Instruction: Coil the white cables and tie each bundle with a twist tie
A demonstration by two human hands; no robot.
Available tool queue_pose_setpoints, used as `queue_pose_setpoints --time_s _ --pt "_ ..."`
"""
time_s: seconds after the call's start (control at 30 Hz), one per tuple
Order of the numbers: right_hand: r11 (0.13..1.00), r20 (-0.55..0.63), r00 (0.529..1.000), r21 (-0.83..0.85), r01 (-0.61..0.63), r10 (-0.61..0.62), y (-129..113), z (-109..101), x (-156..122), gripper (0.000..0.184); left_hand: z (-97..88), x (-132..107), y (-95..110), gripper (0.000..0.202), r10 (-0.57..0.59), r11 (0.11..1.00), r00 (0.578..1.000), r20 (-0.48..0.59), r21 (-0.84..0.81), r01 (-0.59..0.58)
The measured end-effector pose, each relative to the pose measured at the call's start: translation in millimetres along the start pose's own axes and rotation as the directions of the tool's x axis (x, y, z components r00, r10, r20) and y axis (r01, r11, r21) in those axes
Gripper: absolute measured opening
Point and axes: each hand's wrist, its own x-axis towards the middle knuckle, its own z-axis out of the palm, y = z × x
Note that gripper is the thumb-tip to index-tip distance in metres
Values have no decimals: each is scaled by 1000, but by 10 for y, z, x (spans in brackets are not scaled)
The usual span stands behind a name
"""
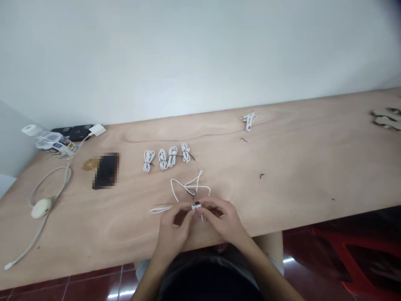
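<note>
Both hands meet low over the table's front edge. My left hand pinches one small connector of a white cable between thumb and finger. Beside it, my right hand pinches another connector, which shows a dark tip. The two connectors are side by side, and whether they touch cannot be made out. The loose cable lies in loops on the table just beyond my fingers, with a black twist tie among them. A folded length of white cable sticks out left of my left hand.
Several tied white cable bundles lie in a row beyond the hands, with another bundle farther back. Small black ties are scattered at right. At left are a bottle, a phone-like dark slab and a charger cord.
</note>
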Motion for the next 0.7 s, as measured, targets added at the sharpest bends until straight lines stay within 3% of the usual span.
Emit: queue_pose_setpoints --time_s 0.13,0.23,0.47,0.7 --pt "992 -1 994 -59 109 -109 -29 -24 -37 17 -23 -33 -2 12 195 978 981 -18 86 -192" --pt "976 16 982 -110 188 -188 -53 -38 -42 15 -38 -45 -23 19 267 958 963 -19 113 -264" --pt "966 87 963 -15 259 -257 -119 -43 -19 15 -41 -52 -52 19 245 966 969 -33 93 -242" --pt "965 99 962 -39 260 -256 -145 -64 -23 16 -57 -31 -35 18 249 966 969 -8 77 -247"
